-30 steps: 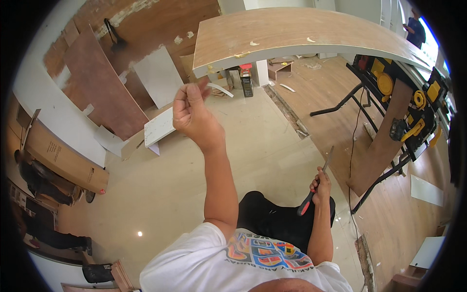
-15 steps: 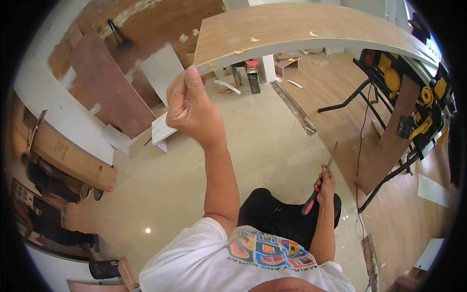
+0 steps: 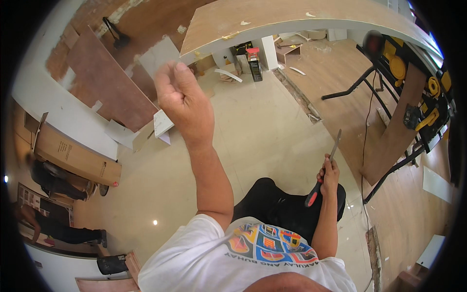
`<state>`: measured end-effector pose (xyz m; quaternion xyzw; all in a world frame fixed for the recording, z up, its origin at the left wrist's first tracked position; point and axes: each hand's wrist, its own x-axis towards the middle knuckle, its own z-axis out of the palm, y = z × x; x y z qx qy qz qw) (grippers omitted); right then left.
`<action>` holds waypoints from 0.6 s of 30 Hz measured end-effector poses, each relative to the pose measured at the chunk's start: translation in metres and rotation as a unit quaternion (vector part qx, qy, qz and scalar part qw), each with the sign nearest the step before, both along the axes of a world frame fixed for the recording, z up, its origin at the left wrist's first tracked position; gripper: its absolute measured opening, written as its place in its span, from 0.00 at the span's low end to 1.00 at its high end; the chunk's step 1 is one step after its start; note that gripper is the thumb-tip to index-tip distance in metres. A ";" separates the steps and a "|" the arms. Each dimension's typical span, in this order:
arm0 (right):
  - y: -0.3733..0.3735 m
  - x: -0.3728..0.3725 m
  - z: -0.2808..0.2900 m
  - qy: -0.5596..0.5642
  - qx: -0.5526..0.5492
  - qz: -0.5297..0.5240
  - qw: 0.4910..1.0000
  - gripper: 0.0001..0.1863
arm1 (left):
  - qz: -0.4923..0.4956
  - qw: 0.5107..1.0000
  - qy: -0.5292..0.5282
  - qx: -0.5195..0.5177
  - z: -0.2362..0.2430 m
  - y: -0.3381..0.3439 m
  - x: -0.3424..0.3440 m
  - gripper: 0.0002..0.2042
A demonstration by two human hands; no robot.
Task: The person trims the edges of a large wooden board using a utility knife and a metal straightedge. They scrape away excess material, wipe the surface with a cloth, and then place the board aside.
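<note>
From here I can't tell whether the left hand (image 3: 186, 100) pinches anything, its curled fingers being blurred; the right hand (image 3: 331, 176) hides part of the red-and-black tool (image 3: 313, 195), the big panel (image 3: 277, 22) runs past the top edge, and the lower-left co-worker's (image 3: 68, 232) head sinks into the dark rim

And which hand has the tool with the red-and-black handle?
The right hand, low by the dark trousers, grips that tool; the left hand is raised without it.
</note>
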<state>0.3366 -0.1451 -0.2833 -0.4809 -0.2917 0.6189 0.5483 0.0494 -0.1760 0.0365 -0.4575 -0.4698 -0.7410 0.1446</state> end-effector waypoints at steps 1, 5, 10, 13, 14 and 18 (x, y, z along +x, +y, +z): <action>0.000 0.000 0.001 -0.002 0.000 -0.001 1.000 0.20 | -0.011 1.000 -0.008 -0.007 -0.005 0.000 -0.003 0.10; -0.002 -0.003 0.010 -0.007 0.012 -0.013 1.000 0.20 | -0.094 0.984 -0.142 -0.050 -0.024 0.003 -0.017 0.14; 0.000 -0.003 0.006 0.007 0.013 -0.041 0.999 0.19 | -0.131 0.985 -0.112 0.007 -0.038 -0.017 -0.021 0.15; 0.002 -0.002 0.002 0.002 -0.001 -0.044 0.999 0.19 | -0.085 0.992 -0.093 0.010 -0.029 -0.019 0.002 0.10; 0.003 -0.003 0.002 -0.001 -0.007 -0.044 0.999 0.19 | -0.067 0.993 -0.092 0.016 -0.027 -0.018 0.010 0.09; 0.002 -0.003 -0.003 -0.008 0.002 -0.035 0.999 0.19 | -0.167 0.984 -0.067 -0.017 -0.034 -0.012 0.026 0.08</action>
